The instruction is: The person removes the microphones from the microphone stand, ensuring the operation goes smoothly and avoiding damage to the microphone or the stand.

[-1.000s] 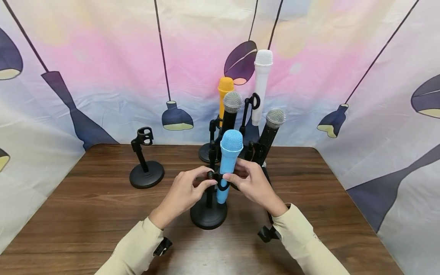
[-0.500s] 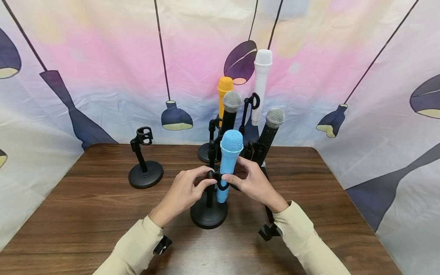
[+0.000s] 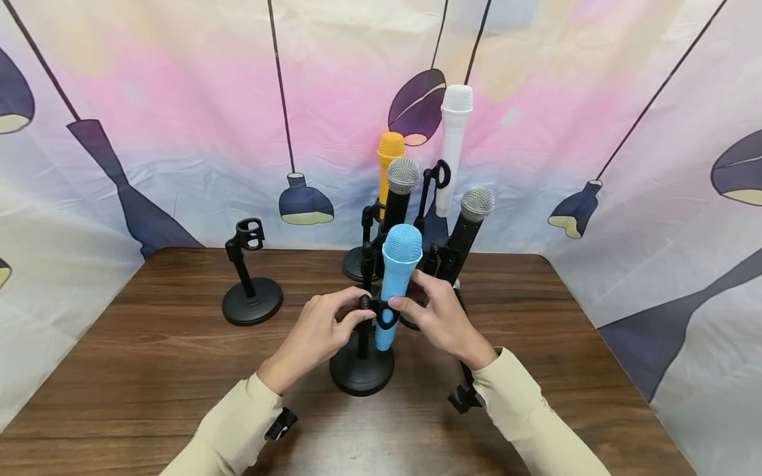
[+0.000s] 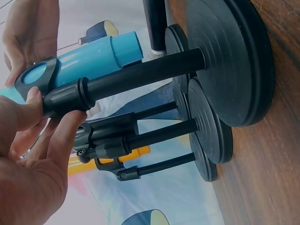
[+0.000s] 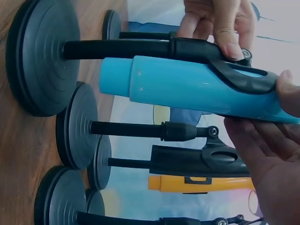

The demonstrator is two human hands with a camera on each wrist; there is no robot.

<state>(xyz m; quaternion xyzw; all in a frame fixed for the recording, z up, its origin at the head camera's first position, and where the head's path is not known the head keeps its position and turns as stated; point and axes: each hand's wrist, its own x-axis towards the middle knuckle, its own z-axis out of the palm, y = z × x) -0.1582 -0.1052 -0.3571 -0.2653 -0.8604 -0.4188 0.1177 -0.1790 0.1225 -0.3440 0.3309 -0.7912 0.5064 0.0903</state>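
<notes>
A light blue microphone [image 3: 401, 254] sits tilted in the black clip [image 5: 246, 80] of a desk stand [image 3: 362, 375] with a round base, its lower end hanging free beside the pole. With thumb and fingers, my left hand [image 3: 321, 325] pinches the stand's joint just below the clip. My right hand [image 3: 443, 318] grips the microphone's handle at the clip, thumb on the near side and fingers behind it. In the right wrist view the clip wraps round the blue handle [image 5: 173, 84].
Behind stand microphones in stands: a yellow one [image 3: 390, 149], a white one [image 3: 454, 145] and two black ones with silver heads [image 3: 403, 175]. An unoccupied stand [image 3: 253, 301] is at the left of the wooden table [image 3: 178, 370]. A patterned cloth [image 3: 208, 119] hangs at the back.
</notes>
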